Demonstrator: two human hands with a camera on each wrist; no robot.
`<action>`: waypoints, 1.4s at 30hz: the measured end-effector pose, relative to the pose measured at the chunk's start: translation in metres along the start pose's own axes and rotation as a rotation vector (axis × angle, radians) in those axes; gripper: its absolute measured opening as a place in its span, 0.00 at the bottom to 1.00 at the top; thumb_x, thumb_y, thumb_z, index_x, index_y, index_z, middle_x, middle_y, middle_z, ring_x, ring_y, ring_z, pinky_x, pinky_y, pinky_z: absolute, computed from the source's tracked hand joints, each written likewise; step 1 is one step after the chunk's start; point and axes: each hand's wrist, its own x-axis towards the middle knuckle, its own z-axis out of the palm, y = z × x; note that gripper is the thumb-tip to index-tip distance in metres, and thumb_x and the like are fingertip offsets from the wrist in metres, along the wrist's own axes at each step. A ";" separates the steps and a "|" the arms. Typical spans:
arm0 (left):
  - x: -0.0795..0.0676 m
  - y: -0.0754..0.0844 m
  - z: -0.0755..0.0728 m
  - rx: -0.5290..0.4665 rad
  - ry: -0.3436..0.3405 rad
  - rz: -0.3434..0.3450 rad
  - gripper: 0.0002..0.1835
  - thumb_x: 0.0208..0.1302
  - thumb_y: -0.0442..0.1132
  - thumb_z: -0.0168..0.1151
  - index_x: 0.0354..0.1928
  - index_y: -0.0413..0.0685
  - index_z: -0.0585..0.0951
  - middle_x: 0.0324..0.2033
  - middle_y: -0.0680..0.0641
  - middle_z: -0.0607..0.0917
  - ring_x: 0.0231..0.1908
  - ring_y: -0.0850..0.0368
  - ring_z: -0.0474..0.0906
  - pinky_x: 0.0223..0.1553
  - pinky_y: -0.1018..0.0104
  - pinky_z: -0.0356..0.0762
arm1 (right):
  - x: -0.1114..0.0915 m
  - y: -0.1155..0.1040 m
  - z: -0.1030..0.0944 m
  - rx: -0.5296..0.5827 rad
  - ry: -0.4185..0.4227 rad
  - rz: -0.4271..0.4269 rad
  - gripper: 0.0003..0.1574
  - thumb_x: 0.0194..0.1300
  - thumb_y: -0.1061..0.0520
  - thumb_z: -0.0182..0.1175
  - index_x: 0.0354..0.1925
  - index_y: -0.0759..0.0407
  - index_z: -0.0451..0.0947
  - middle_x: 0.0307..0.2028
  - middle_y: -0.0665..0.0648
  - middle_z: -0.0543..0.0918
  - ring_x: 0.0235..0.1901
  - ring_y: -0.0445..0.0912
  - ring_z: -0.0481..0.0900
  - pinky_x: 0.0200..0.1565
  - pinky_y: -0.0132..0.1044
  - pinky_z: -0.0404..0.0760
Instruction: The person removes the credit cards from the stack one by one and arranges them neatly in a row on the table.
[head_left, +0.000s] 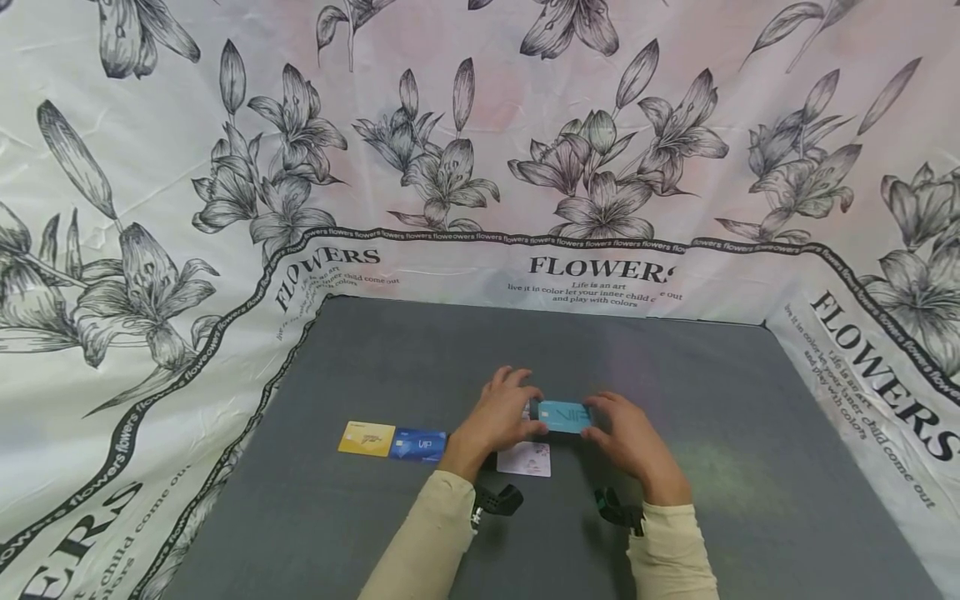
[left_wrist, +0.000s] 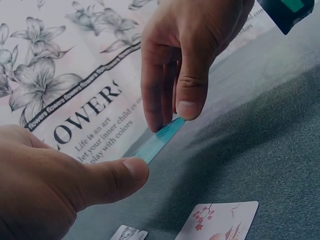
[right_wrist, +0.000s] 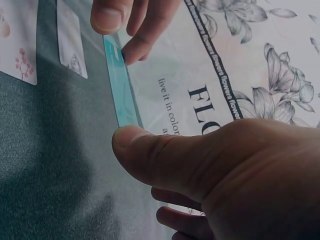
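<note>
A teal card (head_left: 564, 417) with VIP lettering is held between both hands, raised over the grey table. At its left end, my left hand (head_left: 497, 415) pinches it between thumb and fingers. The right hand (head_left: 628, 435) grips the opposite end, its thumb (right_wrist: 131, 134) on the near edge. Below the left hand lies a white card (head_left: 523, 459) with a pink blossom print, flat on the table. Beside it is another pale card (right_wrist: 71, 42) with a grey flower drawing, mostly hidden by the left hand in the head view.
Left of the hands, a yellow card (head_left: 367, 438) and a blue VIP card (head_left: 417, 445) lie edge to edge; the left wrist overlaps the blue one's right end. A flower-printed cloth (head_left: 450, 271) stands around the back and sides of the grey table (head_left: 720, 400).
</note>
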 end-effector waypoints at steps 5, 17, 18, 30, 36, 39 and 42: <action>0.000 0.002 0.003 0.009 -0.011 0.012 0.25 0.69 0.57 0.77 0.64 0.58 0.88 0.81 0.47 0.70 0.84 0.38 0.57 0.79 0.37 0.66 | -0.005 0.004 0.000 -0.001 0.004 -0.009 0.30 0.73 0.60 0.72 0.69 0.67 0.80 0.73 0.77 0.75 0.72 0.74 0.73 0.69 0.72 0.73; -0.001 0.008 0.007 -0.001 -0.032 0.040 0.26 0.69 0.58 0.76 0.64 0.57 0.88 0.82 0.47 0.70 0.84 0.38 0.57 0.80 0.38 0.66 | -0.015 0.011 -0.003 -0.012 0.012 -0.018 0.30 0.73 0.59 0.73 0.68 0.67 0.80 0.71 0.76 0.77 0.70 0.74 0.76 0.66 0.72 0.76; -0.001 0.009 0.007 0.004 -0.032 0.042 0.26 0.69 0.58 0.76 0.64 0.57 0.88 0.82 0.47 0.70 0.84 0.39 0.57 0.80 0.38 0.66 | -0.016 0.011 -0.003 -0.010 0.013 -0.016 0.30 0.72 0.59 0.73 0.68 0.68 0.80 0.71 0.76 0.77 0.69 0.74 0.76 0.66 0.72 0.76; 0.000 0.015 0.014 0.021 -0.053 0.046 0.26 0.66 0.60 0.79 0.62 0.59 0.90 0.81 0.49 0.71 0.84 0.41 0.57 0.81 0.40 0.65 | -0.025 0.015 -0.004 -0.014 0.002 0.012 0.30 0.72 0.60 0.73 0.68 0.67 0.81 0.71 0.77 0.76 0.70 0.76 0.74 0.67 0.74 0.74; -0.001 0.017 0.019 0.036 -0.058 0.059 0.26 0.66 0.61 0.79 0.61 0.59 0.90 0.81 0.48 0.72 0.84 0.41 0.58 0.80 0.40 0.67 | -0.028 0.019 -0.004 -0.017 -0.012 0.000 0.31 0.72 0.59 0.73 0.68 0.67 0.80 0.71 0.78 0.75 0.70 0.77 0.74 0.66 0.75 0.74; -0.003 0.019 0.020 0.044 -0.063 0.064 0.26 0.66 0.61 0.79 0.60 0.58 0.90 0.80 0.48 0.73 0.84 0.40 0.59 0.80 0.40 0.66 | -0.031 0.019 -0.003 -0.014 -0.020 0.004 0.31 0.72 0.59 0.73 0.69 0.66 0.80 0.71 0.78 0.75 0.70 0.77 0.73 0.66 0.75 0.74; -0.005 0.019 0.022 0.042 -0.069 0.067 0.26 0.66 0.61 0.79 0.60 0.58 0.90 0.80 0.48 0.73 0.84 0.41 0.59 0.80 0.40 0.66 | -0.033 0.020 -0.002 -0.010 -0.027 0.010 0.31 0.72 0.59 0.73 0.68 0.66 0.81 0.71 0.78 0.76 0.70 0.77 0.74 0.67 0.74 0.75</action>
